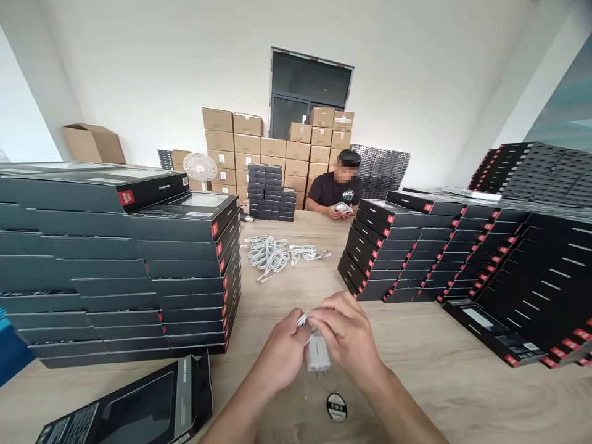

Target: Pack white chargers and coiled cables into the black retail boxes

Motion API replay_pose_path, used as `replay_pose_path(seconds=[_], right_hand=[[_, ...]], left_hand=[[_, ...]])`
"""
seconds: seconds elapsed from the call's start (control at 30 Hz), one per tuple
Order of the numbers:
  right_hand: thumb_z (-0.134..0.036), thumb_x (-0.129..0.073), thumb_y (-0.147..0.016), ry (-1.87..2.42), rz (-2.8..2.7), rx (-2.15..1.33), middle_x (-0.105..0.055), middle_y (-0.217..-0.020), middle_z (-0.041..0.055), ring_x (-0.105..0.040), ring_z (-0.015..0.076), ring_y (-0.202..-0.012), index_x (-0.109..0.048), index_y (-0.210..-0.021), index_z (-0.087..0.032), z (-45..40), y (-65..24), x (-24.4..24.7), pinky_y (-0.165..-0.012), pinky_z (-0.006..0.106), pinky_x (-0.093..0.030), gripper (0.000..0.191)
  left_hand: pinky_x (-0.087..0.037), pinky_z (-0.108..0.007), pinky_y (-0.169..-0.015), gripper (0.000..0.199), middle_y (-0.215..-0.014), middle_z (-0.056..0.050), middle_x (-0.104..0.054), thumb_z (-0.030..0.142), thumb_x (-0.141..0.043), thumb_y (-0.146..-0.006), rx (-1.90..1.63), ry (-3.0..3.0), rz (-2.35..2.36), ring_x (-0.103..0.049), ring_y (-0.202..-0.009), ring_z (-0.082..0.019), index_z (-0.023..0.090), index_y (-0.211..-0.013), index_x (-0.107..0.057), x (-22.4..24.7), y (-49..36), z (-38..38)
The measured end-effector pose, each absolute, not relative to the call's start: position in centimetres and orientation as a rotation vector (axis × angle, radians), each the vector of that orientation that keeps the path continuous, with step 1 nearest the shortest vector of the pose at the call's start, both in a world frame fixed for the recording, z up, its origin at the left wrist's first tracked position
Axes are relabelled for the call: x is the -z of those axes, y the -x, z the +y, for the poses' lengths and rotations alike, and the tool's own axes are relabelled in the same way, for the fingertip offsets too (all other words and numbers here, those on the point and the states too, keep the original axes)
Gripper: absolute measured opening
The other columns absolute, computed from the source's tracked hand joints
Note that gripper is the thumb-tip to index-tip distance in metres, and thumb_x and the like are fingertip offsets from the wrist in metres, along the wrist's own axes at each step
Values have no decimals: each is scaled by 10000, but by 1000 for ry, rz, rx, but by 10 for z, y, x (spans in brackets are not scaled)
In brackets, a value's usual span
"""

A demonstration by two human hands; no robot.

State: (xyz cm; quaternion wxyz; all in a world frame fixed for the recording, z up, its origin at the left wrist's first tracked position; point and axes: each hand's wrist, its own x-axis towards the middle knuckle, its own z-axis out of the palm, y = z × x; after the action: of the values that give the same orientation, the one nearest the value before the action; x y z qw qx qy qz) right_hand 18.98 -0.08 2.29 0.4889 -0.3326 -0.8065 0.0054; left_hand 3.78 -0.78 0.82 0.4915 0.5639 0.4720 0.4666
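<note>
Above the table's near middle, my left hand (290, 345) is closed on a white cable (303, 319). The fingers of my right hand (345, 330) pinch the same cable from the other side. Just below my fingers, between the hands, is a white charger plug (317, 354) with its prongs pointing towards me. Whether it is held or rests on something, I cannot tell. A round black-and-white sticker (337, 407) lies nearer to me, below the charger. To the left of my forearms lies a black box (139, 401) with its end flap open.
Tall stacks of black boxes stand left (185, 296) and right (393, 253). Bundled white cables (271, 253) lie further back. Across the table sits a person (340, 185) holding a white item. Behind are cartons (272, 148) and a fan (200, 166).
</note>
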Motion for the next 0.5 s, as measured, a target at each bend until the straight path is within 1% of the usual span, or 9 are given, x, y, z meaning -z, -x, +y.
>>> replay_pose_path(seconds=[0.1, 0.17, 0.2, 0.27, 0.3, 0.33, 0.4, 0.43, 0.5], right_hand=[[-176, -657, -881, 645, -1896, -126, -713, -829, 34, -603, 215, -792, -770, -932, -294, -10, -188, -30, -746, 382, -473, 172], [-243, -708, -857, 726, -1609, -339, -702, -824, 33, -611, 208, -789, -759, -874, -269, -7, -190, -28, -736, 365, -481, 60], [-295, -725, -846, 784, -1419, -460, -692, -819, 32, -611, 199, -781, -746, -848, -253, -2, -192, -25, -736, 354, -485, 47], [-406, -728, -834, 849, -1090, -689, -684, -833, 29, -613, 183, -774, -719, -855, -229, 9, -193, -17, -749, 337, -492, 178], [-450, -732, -820, 847, -1017, -791, -692, -870, 32, -620, 184, -798, -715, -900, -227, 14, -192, -13, -767, 334, -497, 238], [-481, -741, -803, 843, -1014, -883, -703, -934, 43, -632, 196, -854, -715, -968, -231, 17, -190, -10, -792, 337, -503, 301], [-519, -743, -789, 861, -1138, -1048, -706, -1108, 72, -631, 241, -1024, -707, -1111, -245, 19, -185, -6, -843, 348, -509, 424], [-541, -724, -800, 887, -1208, -1111, -697, -1176, 79, -617, 260, -1094, -704, -1154, -250, 19, -183, -6, -864, 352, -509, 459], [-586, -641, -850, 928, -1244, -1178, -693, -1229, 82, -607, 271, -1155, -714, -1168, -249, 17, -180, -6, -891, 354, -505, 470]], left_hand=[[-225, -235, -463, 137, -509, 69, -418, 297, -547, -758, -1041, -1271, 1089, -353, -468, -110, 226, -667, -473, -14, -35, -10], [-157, -225, -443, 153, -522, 74, -433, 363, -573, -764, -971, -1105, 994, -317, -437, -92, 226, -753, -507, -20, -35, -13], [-131, -218, -444, 199, -544, 74, -450, 403, -602, -763, -952, -1033, 954, -312, -433, -82, 226, -798, -518, -23, -36, -14], [-129, -204, -454, 299, -583, 78, -466, 467, -666, -748, -964, -957, 914, -325, -435, -63, 226, -860, -529, -25, -39, -15], [-153, -197, -458, 335, -595, 81, -469, 492, -686, -745, -984, -953, 905, -338, -437, -57, 225, -878, -534, -24, -42, -16], [-183, -192, -465, 359, -602, 83, -471, 513, -697, -744, -1007, -954, 904, -352, -441, -54, 225, -888, -538, -23, -44, -15], [-225, -187, -473, 392, -613, 82, -481, 551, -697, -753, -1028, -972, 884, -382, -456, -55, 224, -907, -545, -18, -46, -14], [-232, -187, -469, 405, -613, 80, -487, 569, -691, -757, -1024, -990, 859, -391, -458, -58, 222, -905, -543, -16, -47, -14], [-247, -192, -453, 419, -605, 69, -511, 586, -685, -759, -1030, -1031, 817, -421, -464, -69, 215, -876, -530, -13, -47, -12]])
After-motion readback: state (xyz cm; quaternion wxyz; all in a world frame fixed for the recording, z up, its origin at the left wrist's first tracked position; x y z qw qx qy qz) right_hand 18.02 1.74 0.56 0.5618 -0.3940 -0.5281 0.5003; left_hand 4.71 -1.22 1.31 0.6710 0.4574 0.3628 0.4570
